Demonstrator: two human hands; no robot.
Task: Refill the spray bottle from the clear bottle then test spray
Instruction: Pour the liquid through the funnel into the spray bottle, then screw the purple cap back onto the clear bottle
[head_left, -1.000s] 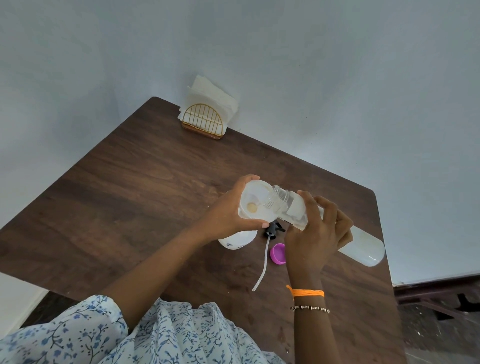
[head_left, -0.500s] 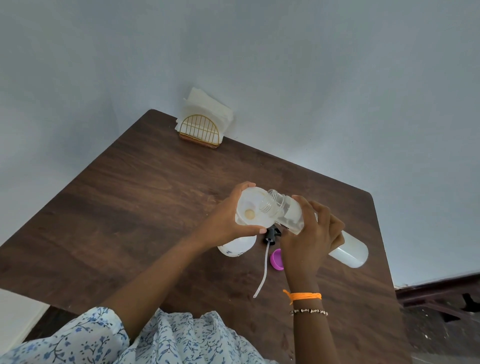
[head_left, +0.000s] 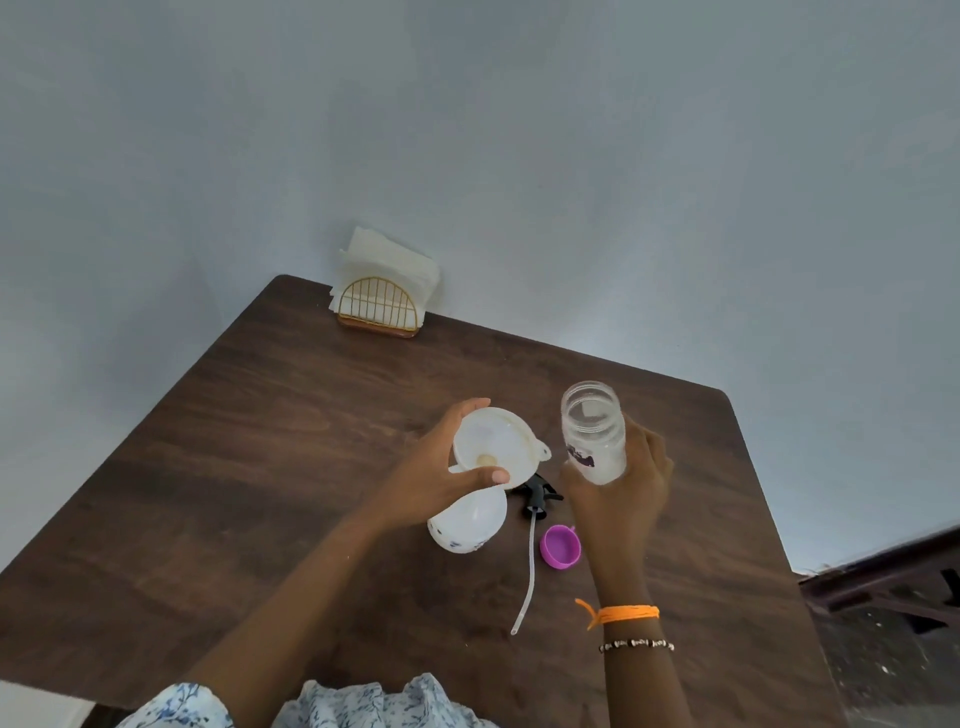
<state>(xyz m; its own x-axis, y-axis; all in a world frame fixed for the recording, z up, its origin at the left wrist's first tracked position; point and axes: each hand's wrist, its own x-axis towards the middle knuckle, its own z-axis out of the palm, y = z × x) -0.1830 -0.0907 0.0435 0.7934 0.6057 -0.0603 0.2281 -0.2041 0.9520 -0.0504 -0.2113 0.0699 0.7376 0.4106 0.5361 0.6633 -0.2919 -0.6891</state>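
Standing at the far left edge of the bench (head_left: 208, 467), one gold wire napkin holder (head_left: 377, 312) carries a stack of white napkins (head_left: 387, 260). Nearer the middle, the left hand (head_left: 436, 478) has its fingers and thumb curled round the rim of one white funnel (head_left: 493, 447), which sits in the neck of the white spray bottle (head_left: 467, 525); the bottle stands on the bench below the hand, and how much liquid it holds cannot be told through the cloudy plastic. Just right of it lie one black spray head (head_left: 537, 496) with its pale dip tube (head_left: 527, 571) trailing toward the near edge, and one purple cap (head_left: 560, 546), open side up. Further right, the right hand (head_left: 618, 483) wraps its fingers round the lower body of the clear bottle (head_left: 593, 434), held upright above the bench, mouth open, with a little whitish liquid low inside. One orange band (head_left: 621, 613) and one beaded bracelet (head_left: 636, 644) circle that wrist. That makes two bottles in all. Half a second ago the clear bottle lay tipped with its mouth over the funnel; now it stands upright and apart from the funnel, to its right. The left hand's grip on the funnel is unchanged.
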